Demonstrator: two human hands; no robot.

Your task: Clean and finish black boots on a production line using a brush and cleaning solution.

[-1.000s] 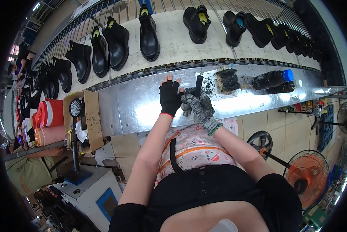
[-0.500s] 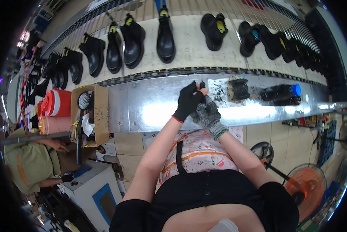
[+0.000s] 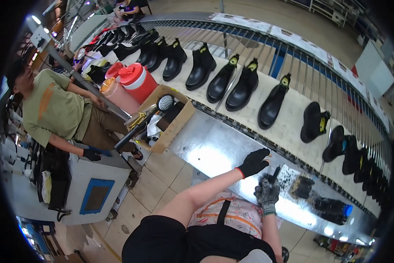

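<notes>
My left hand (image 3: 255, 163), in a black glove with bare fingertips, hovers above the metal worktop beside the conveyor edge. Its fingers reach forward, slightly bent, with nothing visible in them. A grey knitted glove covers my right hand (image 3: 267, 191), which is closed around a slim black tool (image 3: 275, 173) pointing up; its kind cannot be made out. Just right of that hand lies a white sheet (image 3: 286, 179) smeared with black, bearing a black, crusted block or pad (image 3: 302, 187). Farther right, a dark bottle with a blue cap (image 3: 331, 209) lies on its side.
Black ankle boots (image 3: 274, 103) stand in a row along the pale conveyor belt (image 3: 293, 118). At the left end of the metal worktop (image 3: 205, 149) sits a cardboard box (image 3: 175, 125) of tools, near a red jug (image 3: 137, 81). A person in a green shirt (image 3: 59, 105) stands at left.
My view has swung left and tilted, bringing the person into fuller view. My hands, close together before, have separated: the left reaches toward the boots while the right keeps the black tool.
</notes>
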